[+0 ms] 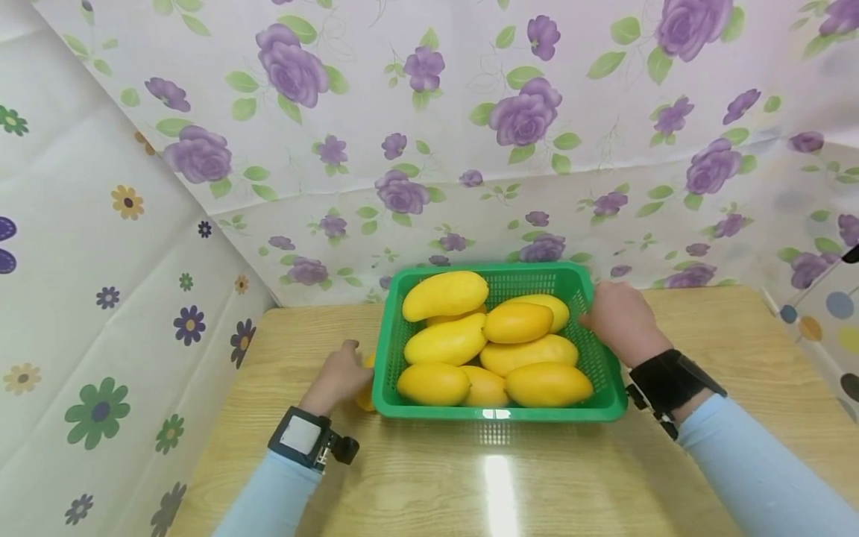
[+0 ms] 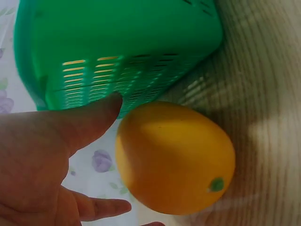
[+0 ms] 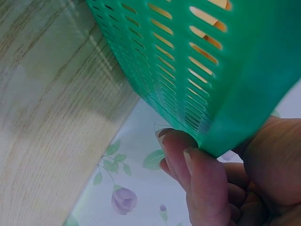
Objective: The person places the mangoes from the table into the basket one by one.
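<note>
A green plastic basket [image 1: 499,412] full of yellow mangoes [image 1: 443,347] stands on the wooden table, several fruits piled above others. My right hand [image 1: 620,317] grips its right rim, with fingers [image 3: 207,181] bent under the lip on the outside and the thumb over the top. On the left side, one mango [image 2: 176,157] lies outside the basket on the table, its green stem spot showing in the left wrist view. My left hand [image 1: 338,379] is beside that mango, thumb and fingers spread apart, the thumb tip [image 2: 113,101] by the basket's slotted wall.
The wooden table [image 1: 496,485] meets a wall cloth with purple flowers [image 1: 403,192] right behind the basket. Another cloth with colourful daisies [image 1: 101,410] borders the left side, and a dotted one [image 1: 839,306] the right.
</note>
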### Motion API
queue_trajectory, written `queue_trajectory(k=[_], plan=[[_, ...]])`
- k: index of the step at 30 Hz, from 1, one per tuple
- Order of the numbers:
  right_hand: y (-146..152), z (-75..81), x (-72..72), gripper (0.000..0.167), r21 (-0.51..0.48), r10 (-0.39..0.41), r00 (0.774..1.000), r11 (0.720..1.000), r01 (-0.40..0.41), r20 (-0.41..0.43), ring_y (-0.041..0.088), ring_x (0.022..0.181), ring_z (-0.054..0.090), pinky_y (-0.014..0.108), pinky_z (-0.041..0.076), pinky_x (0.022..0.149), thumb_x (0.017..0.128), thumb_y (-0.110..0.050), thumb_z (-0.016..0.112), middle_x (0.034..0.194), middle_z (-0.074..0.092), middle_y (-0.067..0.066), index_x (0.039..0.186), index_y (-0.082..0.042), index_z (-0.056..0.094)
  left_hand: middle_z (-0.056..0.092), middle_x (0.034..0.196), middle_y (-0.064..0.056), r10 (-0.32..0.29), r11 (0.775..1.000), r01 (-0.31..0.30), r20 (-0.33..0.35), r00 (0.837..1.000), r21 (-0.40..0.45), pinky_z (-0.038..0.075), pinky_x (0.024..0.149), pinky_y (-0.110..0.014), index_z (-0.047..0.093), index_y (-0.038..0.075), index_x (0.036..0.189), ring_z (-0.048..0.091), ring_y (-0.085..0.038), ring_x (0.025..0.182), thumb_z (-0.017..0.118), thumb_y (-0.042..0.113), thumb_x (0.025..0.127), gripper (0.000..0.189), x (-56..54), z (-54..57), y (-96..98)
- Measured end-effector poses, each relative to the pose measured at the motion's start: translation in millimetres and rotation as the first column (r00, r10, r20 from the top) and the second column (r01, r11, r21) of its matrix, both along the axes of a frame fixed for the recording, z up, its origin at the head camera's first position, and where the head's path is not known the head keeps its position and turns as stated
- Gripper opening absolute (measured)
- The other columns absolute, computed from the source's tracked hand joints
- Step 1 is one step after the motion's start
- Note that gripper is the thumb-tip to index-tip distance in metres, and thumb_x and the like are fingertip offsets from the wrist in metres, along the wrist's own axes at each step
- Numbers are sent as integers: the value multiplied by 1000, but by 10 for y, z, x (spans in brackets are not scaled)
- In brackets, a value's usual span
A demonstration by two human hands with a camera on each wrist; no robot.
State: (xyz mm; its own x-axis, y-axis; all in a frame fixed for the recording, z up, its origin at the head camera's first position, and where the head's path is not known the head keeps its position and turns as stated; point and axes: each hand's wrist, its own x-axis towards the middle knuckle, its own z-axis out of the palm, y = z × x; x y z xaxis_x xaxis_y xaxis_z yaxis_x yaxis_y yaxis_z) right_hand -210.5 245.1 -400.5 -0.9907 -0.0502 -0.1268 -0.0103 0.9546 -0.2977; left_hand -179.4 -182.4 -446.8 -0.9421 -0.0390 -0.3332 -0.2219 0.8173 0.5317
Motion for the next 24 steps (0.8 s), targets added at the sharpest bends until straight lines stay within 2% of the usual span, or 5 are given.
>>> queue_trajectory(k=[7,17,24], plan=[[-6,27,10,29,-5,-1,1000,1000,1,-3,20,51,55,28,44,43,81,-23,71,60,55,10,72,1,58,43,139,-28,-19,1000,19,23,1000,8,48,85,-43,28,-3,142,52,-29,105,64,28,80,78,40,-38,41],[-15,29,11,30,8,-1,1000,1000,1,-5,20,51,55,27,43,42,81,-24,71,59,55,10,73,2,59,53,127,-24,-21,1000,20,27,999,12,47,67,-30,35,-4,138,56,-26,89,66,28,79,74,60,-58,81],[-12,32,22,29,7,2,1000,1000,-2,-3,19,50,54,27,42,42,81,-24,71,58,54,8,72,1,59,57,120,-22,-6,999,6,16,1000,39,49,65,-29,42,-4,134,57,-25,87,66,28,79,67,62,-54,94]])
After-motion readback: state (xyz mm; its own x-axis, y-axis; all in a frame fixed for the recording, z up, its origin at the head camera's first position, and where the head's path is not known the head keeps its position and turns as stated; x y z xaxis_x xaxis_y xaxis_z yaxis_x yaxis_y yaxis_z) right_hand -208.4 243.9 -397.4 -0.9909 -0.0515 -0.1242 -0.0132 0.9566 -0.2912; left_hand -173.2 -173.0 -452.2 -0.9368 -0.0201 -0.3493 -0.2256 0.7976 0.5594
